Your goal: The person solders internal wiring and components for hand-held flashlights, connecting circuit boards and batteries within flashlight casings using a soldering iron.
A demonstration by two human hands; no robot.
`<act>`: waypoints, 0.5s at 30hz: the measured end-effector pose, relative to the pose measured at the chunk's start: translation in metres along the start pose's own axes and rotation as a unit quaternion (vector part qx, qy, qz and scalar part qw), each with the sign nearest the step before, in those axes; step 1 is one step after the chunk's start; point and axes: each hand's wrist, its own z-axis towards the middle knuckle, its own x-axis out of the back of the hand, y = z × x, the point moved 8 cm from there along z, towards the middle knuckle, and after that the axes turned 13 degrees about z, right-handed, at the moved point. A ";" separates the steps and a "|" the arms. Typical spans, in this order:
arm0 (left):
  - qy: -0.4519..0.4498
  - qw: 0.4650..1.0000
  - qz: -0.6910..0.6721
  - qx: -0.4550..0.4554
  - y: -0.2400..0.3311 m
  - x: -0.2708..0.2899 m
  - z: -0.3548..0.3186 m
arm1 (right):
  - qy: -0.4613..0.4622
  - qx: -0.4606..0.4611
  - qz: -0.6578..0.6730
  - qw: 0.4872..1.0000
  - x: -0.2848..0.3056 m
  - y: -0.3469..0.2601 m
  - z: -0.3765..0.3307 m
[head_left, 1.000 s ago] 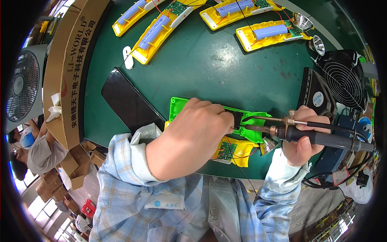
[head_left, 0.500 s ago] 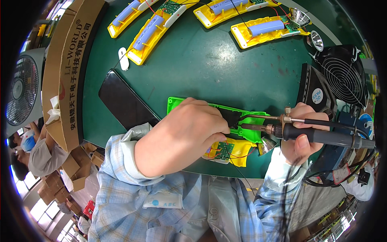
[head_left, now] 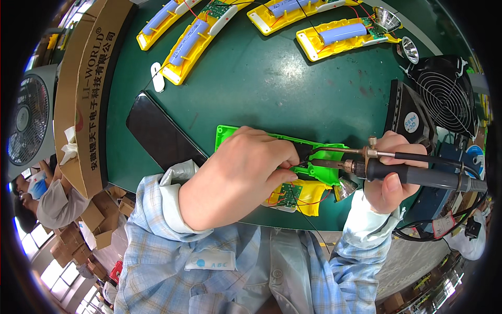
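The left hand (head_left: 238, 170) bends over the green casing (head_left: 329, 175), which lies on the near part of the tabletop (head_left: 235, 104), in front of the person. Its thumb and forefinger draw toward each other above the open casing; what may lie between them is too small and hidden to tell, so I cannot say whether they pinch anything. The other fingers are curled under the hand. Just beside the forefinger, a black part (head_left: 304, 150) sits inside the casing.

The right hand (head_left: 380, 191) has its fingers wrapped around the dark handle of a soldering iron (head_left: 423, 177), whose tip points left into the casing, near the left fingertips. A slim metal tube (head_left: 337, 150) is clamped along the iron.

On the near side of the green casing lies a yellow shell (head_left: 312, 199) with a green circuit board (head_left: 289, 195) and red wires; a shiny reflector (head_left: 345, 189) is at its right end. To the left rests a glossy black slab (head_left: 162, 131), with a small white piece (head_left: 157, 77) beyond it.

Four yellow casings (head_left: 319, 48) with blue cells (head_left: 343, 34) lie along the far side. A cardboard box (head_left: 97, 94) borders the left; a black fan (head_left: 444, 102) stands at the right.
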 end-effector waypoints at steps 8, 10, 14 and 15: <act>-0.005 0.998 0.032 -0.045 0.004 -0.003 -0.001 | 0.003 0.016 0.000 1.000 0.001 -0.002 0.000; -0.005 0.998 0.040 -0.047 0.006 -0.004 -0.001 | 0.015 0.020 0.003 1.000 0.002 -0.003 -0.001; -0.001 0.998 0.039 -0.049 0.007 -0.003 -0.001 | -0.001 0.002 -0.007 1.000 0.001 -0.002 0.000; -0.001 0.998 0.039 -0.049 0.007 -0.004 -0.001 | -0.004 0.006 -0.007 1.000 0.001 -0.002 0.000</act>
